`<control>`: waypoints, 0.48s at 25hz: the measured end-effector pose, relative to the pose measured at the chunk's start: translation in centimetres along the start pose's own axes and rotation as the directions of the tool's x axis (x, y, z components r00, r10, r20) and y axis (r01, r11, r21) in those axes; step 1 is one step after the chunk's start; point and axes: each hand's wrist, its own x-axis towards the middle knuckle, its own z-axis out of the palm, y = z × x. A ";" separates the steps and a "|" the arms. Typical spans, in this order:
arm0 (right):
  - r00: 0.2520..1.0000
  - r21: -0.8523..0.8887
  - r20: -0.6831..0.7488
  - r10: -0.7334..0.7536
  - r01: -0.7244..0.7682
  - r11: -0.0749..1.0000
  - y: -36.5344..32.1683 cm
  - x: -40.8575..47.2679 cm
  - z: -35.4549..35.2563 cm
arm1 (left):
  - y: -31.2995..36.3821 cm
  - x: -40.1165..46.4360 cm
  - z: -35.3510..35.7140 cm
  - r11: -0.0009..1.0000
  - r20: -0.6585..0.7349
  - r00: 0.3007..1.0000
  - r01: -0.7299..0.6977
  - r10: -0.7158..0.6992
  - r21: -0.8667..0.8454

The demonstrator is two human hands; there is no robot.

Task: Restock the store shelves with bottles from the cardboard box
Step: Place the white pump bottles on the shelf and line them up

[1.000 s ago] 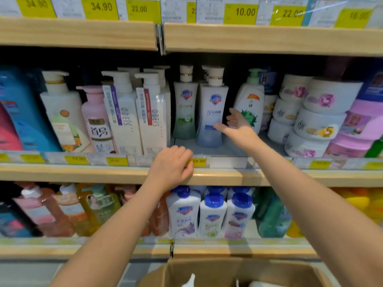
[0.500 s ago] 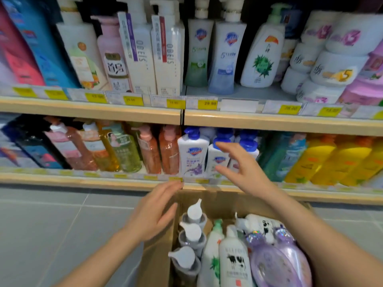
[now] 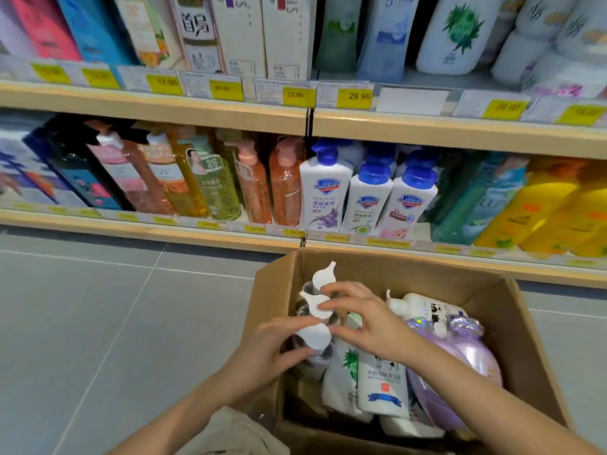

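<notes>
Both our hands have dropped from the shelf into the open brown cardboard box (image 3: 512, 323). Left hand (image 3: 262, 353) and right hand (image 3: 364, 320) fingers curl, closing on the nearest clear white-pump bottle (image 3: 313, 338); next pick starting.

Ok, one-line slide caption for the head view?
Both hands, left and right, close around pump bottles in the cardboard box below stocked shelves.

bottles (image 3: 382, 382) in cardboard box (image 3: 512, 310), box before shelves (image 3: 460, 133)
</notes>
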 end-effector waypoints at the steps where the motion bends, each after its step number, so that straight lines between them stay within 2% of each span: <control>1: 1.000 0.015 0.019 0.020 -0.020 1.000 -0.1 -0.4 -0.1 | 0.3 0.1 0.1 0.998 -0.023 1.000 0.016 -0.018 -0.068; 4: 0.993 0.078 0.076 0.089 -0.095 0.992 -0.7 -1.8 -0.1 | 1.0 0.0 0.1 0.984 -0.120 0.992 0.023 -0.044 -0.174; 7: 0.991 0.149 0.057 0.118 -0.125 0.981 -1.1 -2.5 0.0 | 2.0 0.9 -0.1 0.965 -0.232 0.966 0.055 -0.117 -0.255; 9: 0.989 0.204 0.020 0.146 -0.147 0.968 -1.3 -2.1 0.0 | 2.9 2.4 -0.8 0.932 -0.278 0.943 0.076 -0.182 -0.353; 12: 0.982 0.318 -0.077 0.173 -0.140 0.938 -1.9 -0.6 -0.7 | 4.8 5.2 -2.7 0.876 -0.347 0.911 0.030 -0.222 -0.482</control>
